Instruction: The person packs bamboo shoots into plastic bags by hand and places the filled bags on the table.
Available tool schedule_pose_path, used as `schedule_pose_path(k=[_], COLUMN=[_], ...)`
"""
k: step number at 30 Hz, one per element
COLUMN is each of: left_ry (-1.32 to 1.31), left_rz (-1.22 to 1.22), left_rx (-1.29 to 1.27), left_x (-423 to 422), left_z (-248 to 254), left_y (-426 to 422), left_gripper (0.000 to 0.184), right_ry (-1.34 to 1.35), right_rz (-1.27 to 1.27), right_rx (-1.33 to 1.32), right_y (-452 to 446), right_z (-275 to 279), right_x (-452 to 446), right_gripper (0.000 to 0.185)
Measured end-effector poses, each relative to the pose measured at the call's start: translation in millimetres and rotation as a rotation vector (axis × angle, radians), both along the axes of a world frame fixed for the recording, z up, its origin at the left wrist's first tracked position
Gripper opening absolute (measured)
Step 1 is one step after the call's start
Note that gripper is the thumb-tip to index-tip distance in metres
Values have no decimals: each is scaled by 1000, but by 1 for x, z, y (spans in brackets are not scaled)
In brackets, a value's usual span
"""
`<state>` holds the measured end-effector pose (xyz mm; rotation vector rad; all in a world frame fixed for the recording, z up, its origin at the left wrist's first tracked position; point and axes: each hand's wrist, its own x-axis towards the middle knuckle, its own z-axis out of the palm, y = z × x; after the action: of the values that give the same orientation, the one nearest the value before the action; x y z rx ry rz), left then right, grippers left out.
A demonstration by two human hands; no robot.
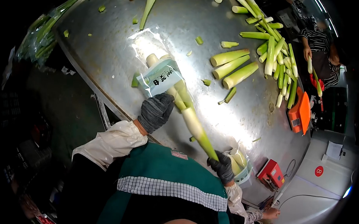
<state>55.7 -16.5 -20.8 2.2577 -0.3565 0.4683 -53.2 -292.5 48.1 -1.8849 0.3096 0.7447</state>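
My left hand (156,111), in a dark grey knit glove, is closed on the lower edge of a clear plastic bag (159,79) with a pale blue-green label. Pale water bamboo stalks (152,59) lie inside it. My right hand (222,167), gloved alike, grips the green end of a water bamboo stalk (194,125). The stalk's pale end points at the bag's mouth; whether its tip is inside I cannot tell. Beside my right hand lies another labelled bag (239,156) with pale pieces in it.
Three stalks (230,62) lie on the metal table (183,17), with a larger heap (278,56) to their right. Trimmed scraps lie scattered. An orange device (299,112) and a red box (271,173) stand at right. A co-worker in stripes (322,42) holds a stalk; another person's hand (271,213) shows lower right.
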Motion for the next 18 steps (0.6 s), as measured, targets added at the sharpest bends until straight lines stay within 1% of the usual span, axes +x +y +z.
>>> schedule_pose_path(k=[2, 3, 5, 6, 7, 8, 9, 10, 12, 13, 14, 15, 16, 18], left_ry=[24, 25, -15, -16, -32, -55, -56, -66, -86, -87, -86, -111, -114, -124], left_rz=[-11, -19, -123, -122, -132, -148, -147, -145, -143, -103, -62, -62, -56, -76], left_rx=[66, 66, 161, 162, 181, 207, 208, 202, 204, 179, 152, 80, 80, 66], left_x=[-3, -4, -4, -5, -4, -3, -3, 0, 4, 8, 10, 13, 15, 18], left_z=[0, 2, 7, 7, 8, 11, 13, 17, 26, 30, 33, 35, 34, 33], left_y=[0, 1, 1, 1, 1, 0, 0, 1, 4, 8, 11, 14, 15, 15], left_gripper=[7, 7, 9, 9, 10, 11, 11, 12, 12, 14, 18, 15, 15, 12], right_ry=[-66, -100, -269, -272, -386, -547, -573, -578, -1005, -926, -914, -836, -755, -749], right_rz=[46, 52, 201, 189, 182, 154, 141, 133, 279, 233, 99, -13, -122, -150], right_rx=[14, 26, -78, -61, -98, -135, -100, -99, -160, -102, 37, -33, -102, -105], right_y=[1, 13, 43, 47, 69, 102, 107, 114, 129, 123, 111, 96, 84, 74], right_z=[-15, -9, -32, -32, -30, -47, -39, -44, -49, -40, -43, -43, -45, -61], right_x=[-12, -5, 25, 28, 44, 68, 72, 80, 101, 103, 107, 112, 118, 135], right_gripper=[33, 33, 32, 32, 34, 36, 35, 35, 32, 26, 18, 20, 22, 29])
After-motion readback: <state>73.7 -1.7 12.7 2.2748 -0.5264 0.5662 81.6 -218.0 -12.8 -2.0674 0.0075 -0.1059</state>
